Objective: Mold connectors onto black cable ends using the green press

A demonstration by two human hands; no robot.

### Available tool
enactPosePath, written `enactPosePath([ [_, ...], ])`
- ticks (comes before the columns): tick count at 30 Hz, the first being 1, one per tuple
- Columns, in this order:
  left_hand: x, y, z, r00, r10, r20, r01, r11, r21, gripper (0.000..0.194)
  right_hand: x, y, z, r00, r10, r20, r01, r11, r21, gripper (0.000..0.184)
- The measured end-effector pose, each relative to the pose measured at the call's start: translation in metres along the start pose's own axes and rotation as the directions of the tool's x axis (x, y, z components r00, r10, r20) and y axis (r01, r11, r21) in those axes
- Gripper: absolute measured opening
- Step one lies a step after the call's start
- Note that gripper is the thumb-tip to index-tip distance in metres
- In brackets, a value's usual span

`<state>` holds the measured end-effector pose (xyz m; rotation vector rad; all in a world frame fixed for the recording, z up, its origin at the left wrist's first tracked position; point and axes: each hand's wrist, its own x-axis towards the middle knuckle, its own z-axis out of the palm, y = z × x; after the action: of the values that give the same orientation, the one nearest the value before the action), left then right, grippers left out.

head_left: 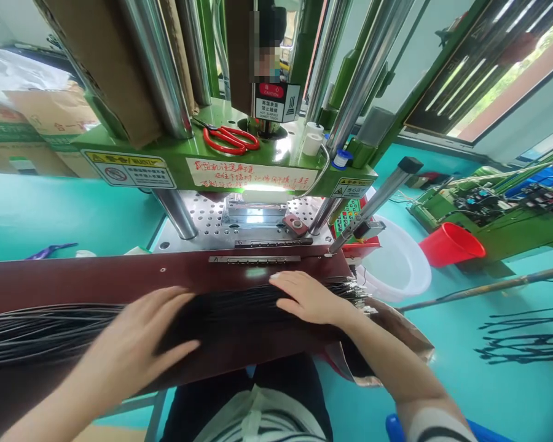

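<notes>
A long bundle of thin black cables [239,301] lies across the dark red-brown bench [64,276], with shiny metal ends at its right end. My left hand [138,337] is over the bundle's left part, slightly blurred, fingers and thumb spread; whether it touches the cables I cannot tell. Stretched flat across the right part of the bundle is my right hand [308,298], fingertips at its far edge. Just beyond the bundle lies a narrow metal mould strip [254,259] marked A. A second strip [276,242] sits behind it on the perforated press plate.
The green press [166,153] stands ahead on steel columns, carrying red-handled scissors [230,140] and a hot-surface warning sign [276,102]. To the right are a slanted metal post [373,205], a white tub [396,258], a red bucket [451,244] and a pole [488,285].
</notes>
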<state>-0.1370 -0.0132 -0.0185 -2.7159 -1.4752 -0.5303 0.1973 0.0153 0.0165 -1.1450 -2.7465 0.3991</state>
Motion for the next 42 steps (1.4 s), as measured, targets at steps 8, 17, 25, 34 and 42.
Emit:
enactPosePath([
  [8,0.086,0.048,0.029,0.944,-0.009,0.329,-0.008,0.999,0.049,0.042,0.021,0.015,0.005,0.990,0.128,0.062,-0.104,0.950,-0.293,0.049],
  [17,0.102,0.036,0.033,0.932,-0.029,0.360,0.019,0.999,0.031,0.041,0.020,0.020,-0.006,0.982,0.179,0.067,-0.162,0.965,-0.206,0.041],
  [25,0.100,0.045,0.034,0.945,0.081,0.316,-0.075,0.997,-0.032,0.040,0.037,0.045,-0.007,0.976,0.213,0.041,-0.206,0.970,-0.132,0.016],
  [34,0.111,0.056,0.042,0.937,0.158,0.312,-0.131,0.986,-0.104,0.038,0.098,0.036,0.007,0.991,0.092,0.096,-0.048,0.920,-0.389,0.019],
  [42,0.065,-0.001,-0.021,0.965,0.064,0.255,-0.046,0.996,-0.076,0.044,0.069,0.039,0.014,0.990,0.046,-0.131,-0.071,0.978,-0.195,0.023],
])
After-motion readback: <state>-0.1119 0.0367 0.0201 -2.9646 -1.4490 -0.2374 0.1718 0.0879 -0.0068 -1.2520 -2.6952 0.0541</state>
